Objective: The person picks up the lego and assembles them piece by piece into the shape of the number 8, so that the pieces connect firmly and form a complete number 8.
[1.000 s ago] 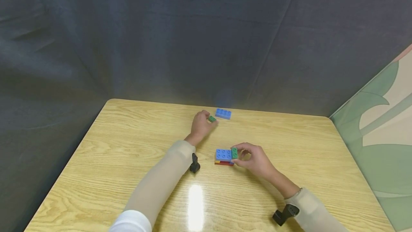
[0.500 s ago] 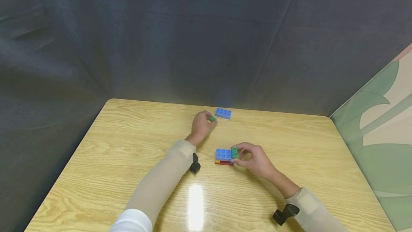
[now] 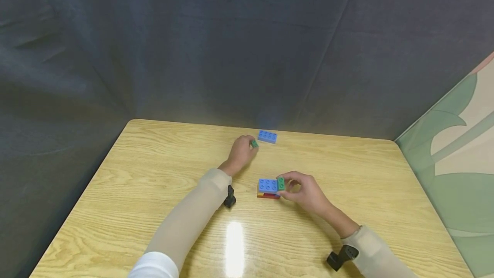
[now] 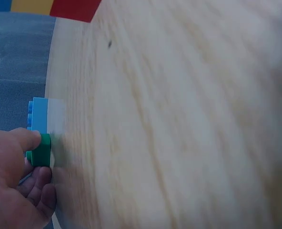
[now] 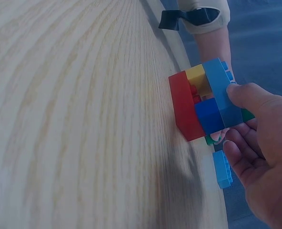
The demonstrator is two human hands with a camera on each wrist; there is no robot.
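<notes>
At the back of the table, my left hand (image 3: 240, 154) pinches a small green brick (image 3: 254, 143) between thumb and fingers. Just beyond that hand lies a blue eight-stud brick (image 3: 267, 137). Nearer to me, my right hand (image 3: 306, 192) grips the right end of a brick stack (image 3: 268, 185), where another green brick (image 3: 281, 183) sits on top. In the right wrist view the stack has a red brick (image 5: 185, 107) at the bottom, then a yellow brick (image 5: 198, 78) and a dark blue brick (image 5: 208, 116), under a lighter blue top brick (image 5: 222, 93). My right thumb presses the top brick's side.
Everything stands on a light wooden table (image 3: 162, 149). A dark curtain (image 3: 247, 46) hangs behind its back edge. To the right is a panel with a leaf pattern (image 3: 459, 166).
My left hand has shifted slightly left and towards me with the green brick, which has turned a little. The right hand and the stack have hardly moved.
</notes>
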